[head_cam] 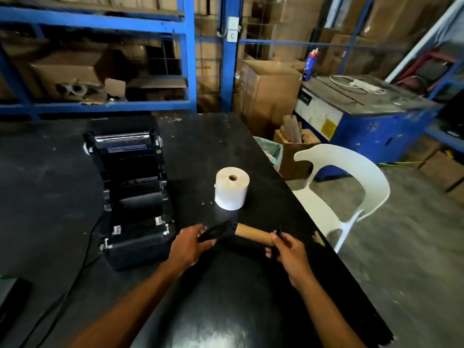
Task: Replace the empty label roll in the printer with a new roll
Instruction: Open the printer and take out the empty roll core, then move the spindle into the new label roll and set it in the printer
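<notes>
Empty core (253, 234) | spans both grips | left hand (187, 247) clasps black holder (216, 232) | right hand (288, 249) pinches other end

- Black bench (200, 136), glossy and scuffed.
- Open black printer (133, 192) rests on it.
- White label roll (231, 188) stands upright right of the printer.
- Cable (75, 267) trails from the printer's near side.

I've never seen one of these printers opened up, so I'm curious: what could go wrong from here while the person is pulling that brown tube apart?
1. The left hand and right hand grip black end pieces on the empty cardboard tube; a sudden release might fling a piece.
2. The new label roll stands just behind the tube and could get knocked over.
3. The printer lies open, so dust might get in.
</notes>
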The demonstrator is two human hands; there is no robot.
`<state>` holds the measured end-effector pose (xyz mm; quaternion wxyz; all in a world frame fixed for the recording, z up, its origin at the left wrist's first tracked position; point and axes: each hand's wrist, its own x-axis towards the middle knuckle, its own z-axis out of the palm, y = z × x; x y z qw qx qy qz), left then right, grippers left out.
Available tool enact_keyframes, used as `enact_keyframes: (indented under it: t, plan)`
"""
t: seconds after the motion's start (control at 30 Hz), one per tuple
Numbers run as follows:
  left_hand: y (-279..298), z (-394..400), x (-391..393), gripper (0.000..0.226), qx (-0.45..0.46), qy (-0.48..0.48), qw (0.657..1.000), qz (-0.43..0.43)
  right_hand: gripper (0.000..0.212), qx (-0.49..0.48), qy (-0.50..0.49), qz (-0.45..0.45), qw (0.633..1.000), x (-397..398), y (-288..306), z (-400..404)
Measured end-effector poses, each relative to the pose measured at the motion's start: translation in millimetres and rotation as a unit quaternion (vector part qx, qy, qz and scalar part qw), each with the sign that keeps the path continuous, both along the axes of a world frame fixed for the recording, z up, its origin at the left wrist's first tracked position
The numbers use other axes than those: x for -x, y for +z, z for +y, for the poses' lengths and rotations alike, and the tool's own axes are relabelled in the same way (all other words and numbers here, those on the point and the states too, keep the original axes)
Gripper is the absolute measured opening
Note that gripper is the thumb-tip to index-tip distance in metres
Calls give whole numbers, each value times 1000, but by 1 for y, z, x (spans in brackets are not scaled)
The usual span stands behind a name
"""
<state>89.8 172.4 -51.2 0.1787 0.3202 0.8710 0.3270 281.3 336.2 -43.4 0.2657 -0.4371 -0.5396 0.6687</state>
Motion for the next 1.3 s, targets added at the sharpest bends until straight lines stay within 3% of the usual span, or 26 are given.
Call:
enact_keyframes:
  t: [0.17, 0.47, 0.53, 0.63, 0.73, 0.83, 1.07, 1.3]
  plan:
    - [-22, 24, -6, 39, 110, -69, 988, 80, 22, -28, 2, -50, 998, -14, -7, 5]
    - [-33, 37, -6, 47, 141, -103, 980, 94, 11, -26, 39, -73, 996, -16, -21, 4]
    - [-30, 35, -9, 50, 106, -99, 986, 86, 9, -25, 44, -66, 997, -14, -25, 4]
    - [-21, 33, -23, 29, -13, -72, 997, -18, 8, -28, 46, -42, 998, -11, -28, 2]
    - [-11, 27, -35, 30, -6, -165, 984, -63, 10, -19, 51, -12, 998, -3, -30, -2]
    - [2, 20, -33, 26, 9, -203, 978, -42, 11, -34, 64, -7, 997, 7, -29, 3]
    - [11, -14, 2, 31, 31, -133, 990, 31, 25, -179, -18, -108, 978, -5, -34, 79]
    - [-12, 5, -11, 35, 22, -111, 993, 16, 20, -213, 135, -174, 952, -6, -56, 46]
